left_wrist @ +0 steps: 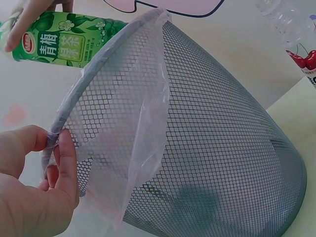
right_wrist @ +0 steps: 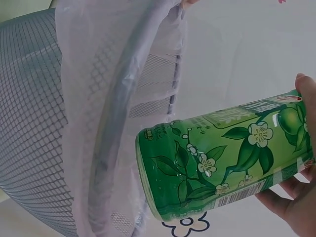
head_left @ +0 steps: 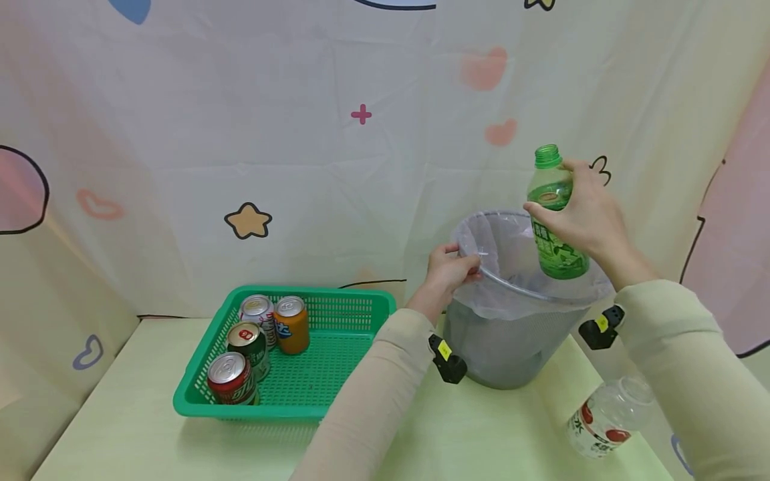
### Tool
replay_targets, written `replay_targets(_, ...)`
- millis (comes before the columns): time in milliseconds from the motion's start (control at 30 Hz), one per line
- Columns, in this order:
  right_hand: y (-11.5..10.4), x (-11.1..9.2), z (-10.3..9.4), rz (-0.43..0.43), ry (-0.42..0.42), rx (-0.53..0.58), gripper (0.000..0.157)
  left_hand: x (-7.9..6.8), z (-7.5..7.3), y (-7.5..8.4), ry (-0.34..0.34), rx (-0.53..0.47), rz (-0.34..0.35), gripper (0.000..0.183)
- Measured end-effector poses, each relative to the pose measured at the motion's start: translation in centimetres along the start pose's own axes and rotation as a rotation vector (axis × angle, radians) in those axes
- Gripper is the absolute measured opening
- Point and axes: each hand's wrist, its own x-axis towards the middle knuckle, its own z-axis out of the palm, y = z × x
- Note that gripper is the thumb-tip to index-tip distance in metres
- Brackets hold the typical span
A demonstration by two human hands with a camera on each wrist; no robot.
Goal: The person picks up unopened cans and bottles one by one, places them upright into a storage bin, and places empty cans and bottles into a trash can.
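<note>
A green tea bottle [head_left: 556, 247] without a cap is gripped by my right hand [head_left: 592, 210], its base over the mouth of a grey mesh bin [head_left: 505, 341]. The bottle tilts a little, neck up; its flowered label [right_wrist: 237, 153] fills much of the right wrist view. A thin clear bag [left_wrist: 148, 113] lines the bin and folds over its rim. My left hand [head_left: 448, 274] pinches the rim and the bag at the near left side, thumb on one face and fingers on the other, as the left wrist view shows.
A green plastic basket [head_left: 343, 407] stands to the left, with several drink cans [head_left: 291, 327] grouped in its left half. On the table's right side a clear bottle with a cherry label [head_left: 607, 421] stands near the right forearm. A patterned cloth [head_left: 301, 133] hangs behind.
</note>
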Motion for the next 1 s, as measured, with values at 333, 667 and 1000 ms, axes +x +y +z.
replay_targets(333,-0.3,0.9,1.0,0.007,-0.036,0.000,0.086,0.1,-0.3,0.0,0.005,-0.001,0.005,0.050)
replay_targets(667,-1.1,1.6,1.8,0.007,-0.052,0.035,0.084,0.2,-0.5,0.1,0.016,0.004,0.000,0.050)
replay_targets(1000,-1.0,2.0,1.8,0.022,-0.091,0.015,0.085,0.2,-0.2,0.2,0.012,0.005,-0.005,0.050)
